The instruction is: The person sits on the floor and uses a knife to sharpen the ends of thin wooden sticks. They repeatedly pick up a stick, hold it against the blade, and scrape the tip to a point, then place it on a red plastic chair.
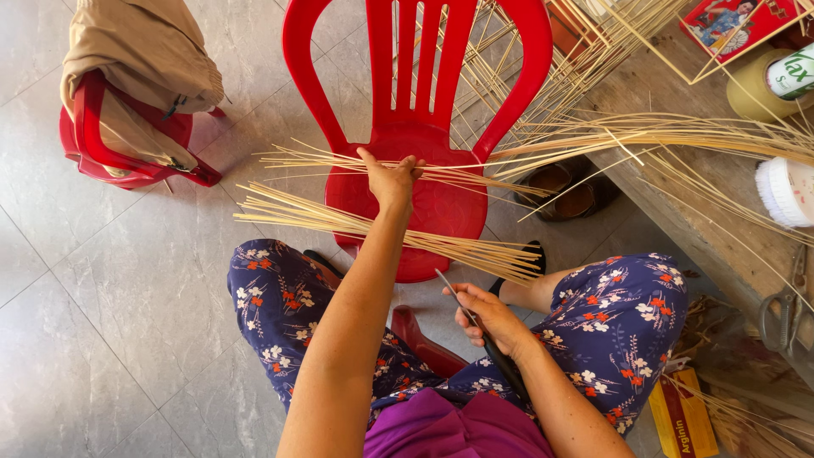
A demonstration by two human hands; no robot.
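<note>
A red plastic chair point(424, 182) stands on the grey tiled floor point(127, 280) in front of the seated person, whose knees in dark blue flowered trousers point(627, 314) frame it on either side, and its seat serves as a work surface. Across that seat lie two loose bundles of thin pale bamboo strips point(458, 246), one fanned near the front edge and another further back toward the slatted backrest, both overhanging the seat on the left and right. These strips look very light, long and springy, stiff along their length yet easy to bend and prone to splinter or slide over one another, so a flat press or pinch near the middle of a bundle, above the seat, seems the steadiest place to hold them. The left hand point(392, 178) reaches forward and rests on the rear bundle, fingers curled down over several strips at about their midpoint, pinning them against the seat. The right hand point(492, 318) stays close to the lap, well apart from the strips, closed around the dark handle of a slim knife point(475, 318) whose blade points up toward the nearer bundle. To the right, more strips spill over a wooden bench point(678, 212), with scissors point(784, 309) lying at its edge.
</note>
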